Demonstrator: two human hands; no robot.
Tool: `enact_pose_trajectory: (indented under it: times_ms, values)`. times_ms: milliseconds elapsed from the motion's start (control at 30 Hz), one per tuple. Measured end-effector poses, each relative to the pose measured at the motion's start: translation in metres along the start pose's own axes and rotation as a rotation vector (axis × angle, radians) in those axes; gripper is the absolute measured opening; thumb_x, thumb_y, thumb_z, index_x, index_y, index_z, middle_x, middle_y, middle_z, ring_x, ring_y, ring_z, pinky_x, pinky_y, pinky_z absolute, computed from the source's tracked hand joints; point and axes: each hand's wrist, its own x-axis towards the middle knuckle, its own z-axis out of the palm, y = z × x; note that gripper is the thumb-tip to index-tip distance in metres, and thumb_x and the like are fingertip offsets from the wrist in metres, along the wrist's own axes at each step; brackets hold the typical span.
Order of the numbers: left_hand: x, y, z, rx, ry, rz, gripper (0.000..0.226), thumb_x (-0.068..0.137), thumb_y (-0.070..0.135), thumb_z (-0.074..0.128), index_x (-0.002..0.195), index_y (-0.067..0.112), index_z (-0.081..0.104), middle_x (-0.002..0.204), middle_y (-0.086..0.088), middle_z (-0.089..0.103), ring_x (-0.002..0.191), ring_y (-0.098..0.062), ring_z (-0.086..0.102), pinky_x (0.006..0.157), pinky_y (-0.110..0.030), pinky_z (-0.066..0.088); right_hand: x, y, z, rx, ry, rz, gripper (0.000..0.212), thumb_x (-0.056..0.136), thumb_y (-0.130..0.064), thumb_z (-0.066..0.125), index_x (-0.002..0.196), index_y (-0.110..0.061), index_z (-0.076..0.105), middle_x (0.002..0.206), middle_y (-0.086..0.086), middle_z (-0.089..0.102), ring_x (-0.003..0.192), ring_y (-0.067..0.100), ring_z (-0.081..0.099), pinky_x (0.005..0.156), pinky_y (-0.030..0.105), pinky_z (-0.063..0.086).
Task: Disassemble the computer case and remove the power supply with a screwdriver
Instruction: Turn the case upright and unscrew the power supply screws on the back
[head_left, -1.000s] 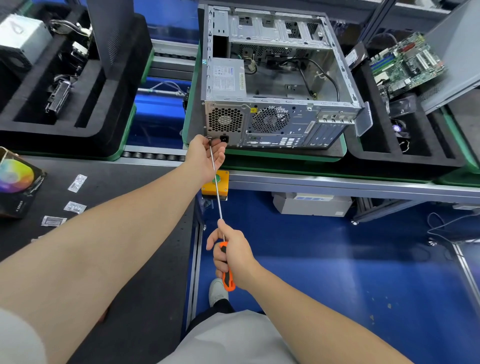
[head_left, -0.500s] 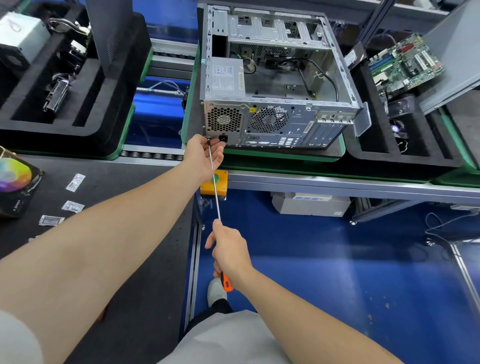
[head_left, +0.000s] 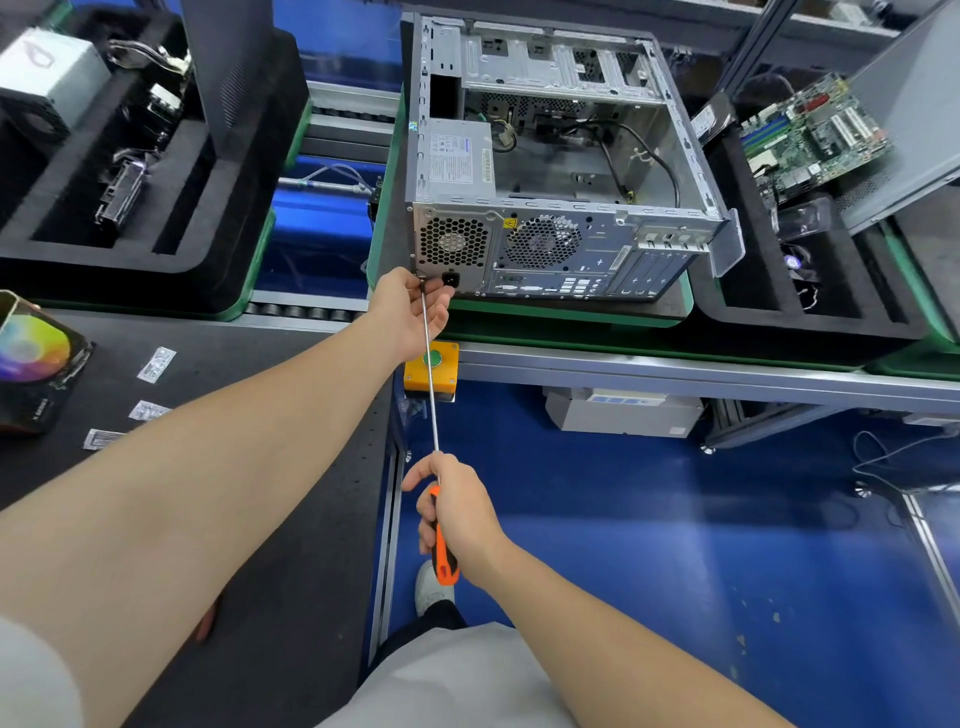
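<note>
Head view: I see the open-sided grey steel computer case (head_left: 597, 260) lying on the green-rimmed black tray (head_left: 597, 313), with its rear panel facing me.
Power supply: the silver box-shaped power supply (head_left: 457, 156) sits in the case's near left corner and is not yet removed.
Screwdriver: the long steel-shafted, orange-handled screwdriver (head_left: 430, 374) has its tip at the rear panel's lower left corner, where I judge a retaining screw to be.
Left hand: the left hand (head_left: 410, 312) has its fingers curled round the shaft at the tip, steadying it.
Right hand: the right hand (head_left: 462, 519) has its fingers wrapped round the handle, placed for turning.
</note>
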Motion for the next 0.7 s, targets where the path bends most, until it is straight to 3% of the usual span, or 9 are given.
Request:
enact_pose_trajectory:
  times_ms: [133,233,333,467,567,700]
  values:
    - [0.002,0.0,-0.001,0.01,-0.006,-0.003,0.031,0.102,0.018,0.042,0.098,0.001,0.068,0.076,-0.013,0.077,0.05,-0.013,0.059,0.052,-0.019,0.049,0.0,0.001,0.001,-0.099,0.03,-0.155,0.027,0.101,-0.014,0.04,0.097,-0.004,0.064,0.062,0.005,0.054,0.053,0.022,0.055,0.068,0.05,0.059]
    - [0.003,0.0,-0.002,0.015,-0.005,-0.009,0.031,0.101,0.018,0.042,0.097,0.002,0.068,0.078,-0.013,0.076,0.048,-0.012,0.055,0.052,-0.019,0.045,-0.002,0.006,0.005,-0.063,0.019,-0.24,0.033,0.112,-0.027,0.045,0.094,-0.008,0.064,0.066,0.004,0.058,0.056,0.027,0.065,0.062,0.047,0.065]
    - [0.003,0.001,-0.002,0.021,-0.006,-0.011,0.03,0.1,0.017,0.041,0.096,0.002,0.067,0.072,-0.011,0.075,0.048,-0.011,0.053,0.051,-0.019,0.043,0.0,0.01,0.006,-0.052,0.112,-0.265,0.034,0.112,-0.034,0.05,0.092,-0.012,0.068,0.069,0.002,0.063,0.055,0.027,0.07,0.057,0.041,0.064]
    - [0.001,0.002,-0.002,0.029,-0.007,-0.012,0.03,0.101,0.016,0.041,0.095,0.003,0.067,0.069,-0.01,0.074,0.046,-0.011,0.052,0.05,-0.018,0.043,0.001,0.006,0.004,0.053,0.065,-0.207,0.035,0.113,-0.034,0.049,0.099,-0.013,0.075,0.07,0.003,0.062,0.047,0.02,0.057,0.05,0.035,0.056]
    - [0.001,0.002,-0.002,0.04,-0.005,-0.012,0.03,0.101,0.017,0.04,0.095,0.003,0.067,0.069,-0.01,0.073,0.045,-0.011,0.052,0.049,-0.018,0.043,0.002,0.0,0.004,0.307,-0.033,-0.071,0.042,0.112,-0.03,0.044,0.102,-0.008,0.078,0.068,0.007,0.057,0.044,0.019,0.046,0.045,0.031,0.046]
    - [0.001,0.002,-0.001,0.048,-0.004,-0.02,0.031,0.101,0.017,0.04,0.094,0.004,0.067,0.068,-0.009,0.072,0.045,-0.01,0.052,0.047,-0.018,0.042,0.003,-0.003,0.003,0.374,-0.041,-0.059,0.033,0.104,-0.015,0.05,0.105,0.003,0.077,0.071,0.011,0.061,0.05,0.019,0.051,0.047,0.031,0.049]
